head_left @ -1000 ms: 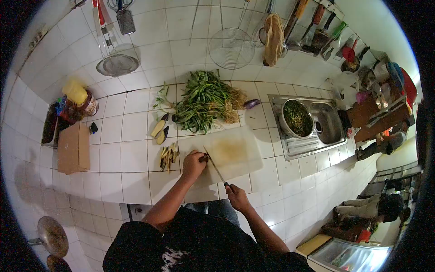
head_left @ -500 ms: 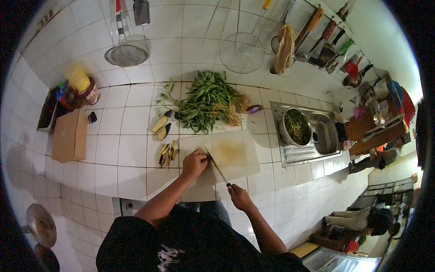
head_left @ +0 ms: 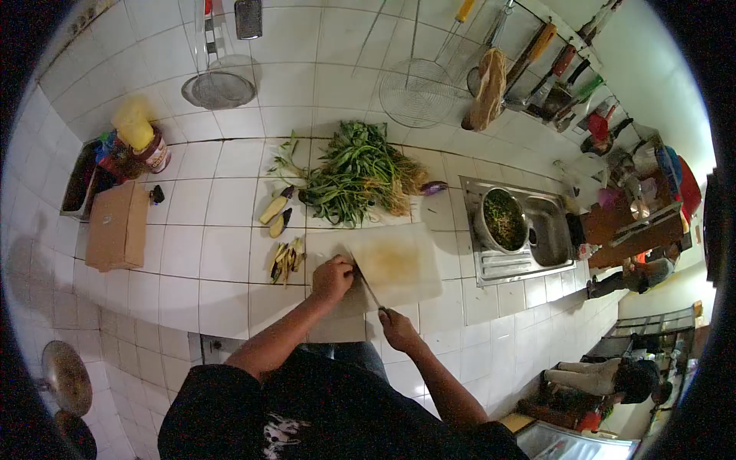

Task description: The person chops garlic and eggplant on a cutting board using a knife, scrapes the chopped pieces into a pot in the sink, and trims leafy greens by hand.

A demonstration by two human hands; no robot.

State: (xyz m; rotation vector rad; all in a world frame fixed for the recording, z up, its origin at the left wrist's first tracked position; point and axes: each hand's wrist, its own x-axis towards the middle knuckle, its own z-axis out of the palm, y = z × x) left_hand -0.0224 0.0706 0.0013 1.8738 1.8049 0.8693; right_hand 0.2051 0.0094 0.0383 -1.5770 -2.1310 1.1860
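Note:
My right hand [head_left: 399, 330] is closed around the handle of a knife [head_left: 369, 286], its blade slanting up and left over the white cutting board [head_left: 418, 264]. At the board's left side my left hand [head_left: 333, 279] has its fingers curled together beside the blade. A small dark bit shows at those fingertips, mostly hidden. Just left of the board lies a pile of cut eggplant strips [head_left: 287, 261]. Above it are two pieces of eggplant [head_left: 277, 211] with pale cut faces. Behind the board spreads a heap of leafy greens with roots [head_left: 356, 172].
A purple eggplant piece [head_left: 434, 187] lies right of the greens. In the steel sink [head_left: 550, 230] area stands a pot of chopped greens [head_left: 504, 220]. A cardboard box [head_left: 117, 228] is at left. Strainers [head_left: 219, 91] and utensils hang on the wall; other people are far right.
The view has shifted slightly. Both hands stay nearly in place, and the knife lies at a slightly different angle beside the left fingertips.

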